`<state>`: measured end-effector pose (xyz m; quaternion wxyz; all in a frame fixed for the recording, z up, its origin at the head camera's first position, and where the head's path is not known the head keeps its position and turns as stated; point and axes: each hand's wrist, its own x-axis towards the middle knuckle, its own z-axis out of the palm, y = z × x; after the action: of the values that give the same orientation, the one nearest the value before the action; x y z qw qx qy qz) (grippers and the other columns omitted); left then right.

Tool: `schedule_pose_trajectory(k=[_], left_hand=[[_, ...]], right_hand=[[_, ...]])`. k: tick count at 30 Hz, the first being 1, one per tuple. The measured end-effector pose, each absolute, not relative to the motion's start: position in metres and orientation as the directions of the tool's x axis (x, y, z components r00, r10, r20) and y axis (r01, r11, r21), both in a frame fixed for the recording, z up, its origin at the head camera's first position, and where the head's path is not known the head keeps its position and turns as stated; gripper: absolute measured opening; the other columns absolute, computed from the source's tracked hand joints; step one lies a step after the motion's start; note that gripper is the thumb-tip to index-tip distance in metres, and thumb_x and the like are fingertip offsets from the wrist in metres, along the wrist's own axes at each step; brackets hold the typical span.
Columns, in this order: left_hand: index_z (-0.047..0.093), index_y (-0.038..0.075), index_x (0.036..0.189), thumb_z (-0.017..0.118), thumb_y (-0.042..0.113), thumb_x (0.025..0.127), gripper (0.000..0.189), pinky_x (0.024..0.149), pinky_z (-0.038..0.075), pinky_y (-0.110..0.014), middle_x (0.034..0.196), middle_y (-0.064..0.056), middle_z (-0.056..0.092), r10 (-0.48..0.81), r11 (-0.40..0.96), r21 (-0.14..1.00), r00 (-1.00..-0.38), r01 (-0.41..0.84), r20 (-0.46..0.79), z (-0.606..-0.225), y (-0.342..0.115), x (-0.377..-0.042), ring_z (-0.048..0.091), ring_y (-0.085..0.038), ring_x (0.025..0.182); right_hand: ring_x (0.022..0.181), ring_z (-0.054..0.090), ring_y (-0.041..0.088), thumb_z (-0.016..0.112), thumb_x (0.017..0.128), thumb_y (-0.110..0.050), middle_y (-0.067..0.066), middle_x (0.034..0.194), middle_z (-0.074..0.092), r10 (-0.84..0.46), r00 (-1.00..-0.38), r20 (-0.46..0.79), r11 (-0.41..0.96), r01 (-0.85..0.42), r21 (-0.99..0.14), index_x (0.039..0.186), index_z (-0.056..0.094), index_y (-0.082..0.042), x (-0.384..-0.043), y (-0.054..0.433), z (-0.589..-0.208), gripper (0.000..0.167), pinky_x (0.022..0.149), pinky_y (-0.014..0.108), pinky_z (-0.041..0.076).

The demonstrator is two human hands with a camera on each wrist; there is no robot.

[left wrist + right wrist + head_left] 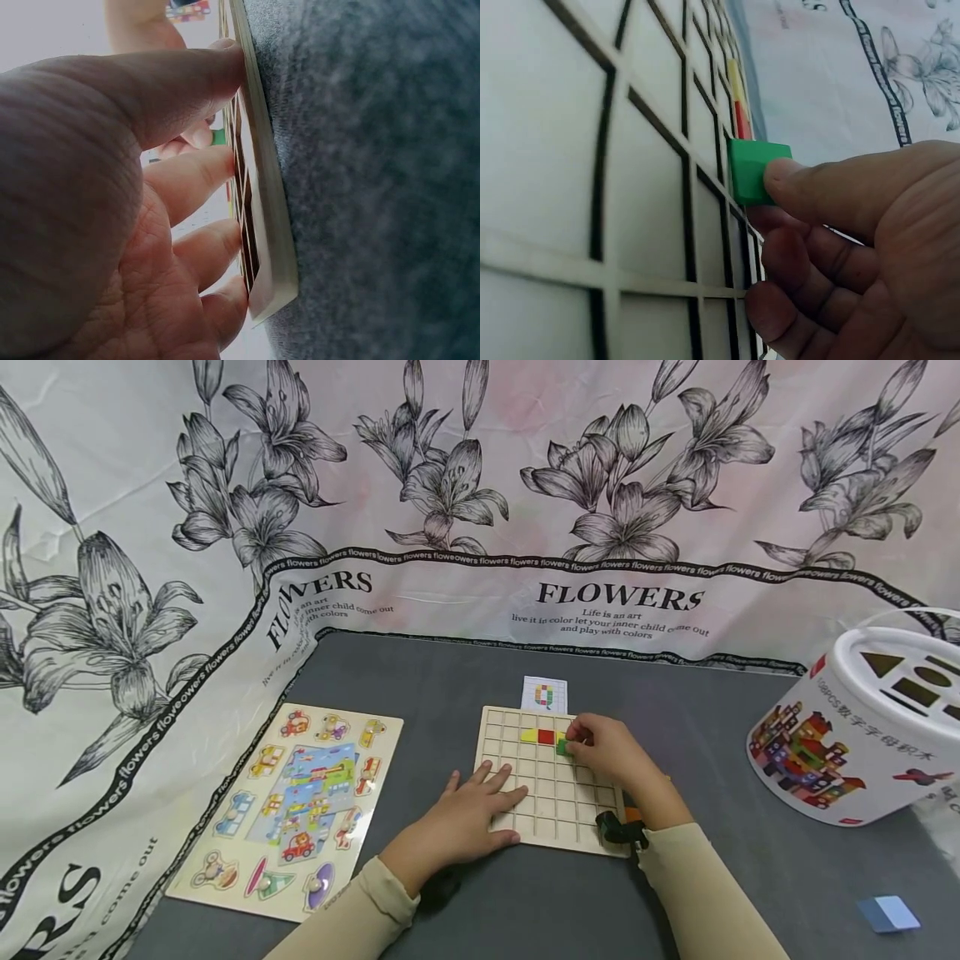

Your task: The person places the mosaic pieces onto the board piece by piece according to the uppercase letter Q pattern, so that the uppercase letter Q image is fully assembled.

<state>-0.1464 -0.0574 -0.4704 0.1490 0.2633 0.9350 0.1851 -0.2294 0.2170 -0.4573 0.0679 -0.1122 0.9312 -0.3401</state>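
A pale wooden grid board (546, 810) lies on the dark grey cloth. My right hand (611, 747) pinches a green block (754, 169) between thumb and fingers at the board's upper right part. A yellow block (529, 735) and a red block (546, 737) sit side by side in a row of the grid. More yellow shows just beside the right fingertips, partly hidden. With fingers spread, my left hand (465, 814) rests on the board's left edge; its thumb (202, 75) touches the near edge.
A card with a coloured letter Q (545, 695) lies behind the board. To the left is a wooden vehicle puzzle (367, 827). A white bucket (847, 727) stands at the right, with a blue block (888, 914) nearer. A dark object (617, 828) is by the right wrist.
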Motion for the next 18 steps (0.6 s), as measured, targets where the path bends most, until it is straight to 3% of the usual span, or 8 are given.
schedule_pose_trajectory(k=[18], left_hand=[[0.05,0.035,0.165,0.074,0.048,0.103,0.068,0.133,0.017,-0.07,0.18,-0.001,0.031,0.548,0.79,0.427,-0.819,0.439,-0.172,-0.4726,-0.057,-0.1467,0.019,-0.029,0.171]], right_hand=[[0.084,0.06,0.02,0.073,0.104,-0.013,0.006,0.095,0.071,-0.275,-0.957,-0.093,0.785,-0.168,-0.596,0.103,0.075,-0.008,-0.2278,0.2132,-0.4586,0.005,0.076,0.036,0.05]])
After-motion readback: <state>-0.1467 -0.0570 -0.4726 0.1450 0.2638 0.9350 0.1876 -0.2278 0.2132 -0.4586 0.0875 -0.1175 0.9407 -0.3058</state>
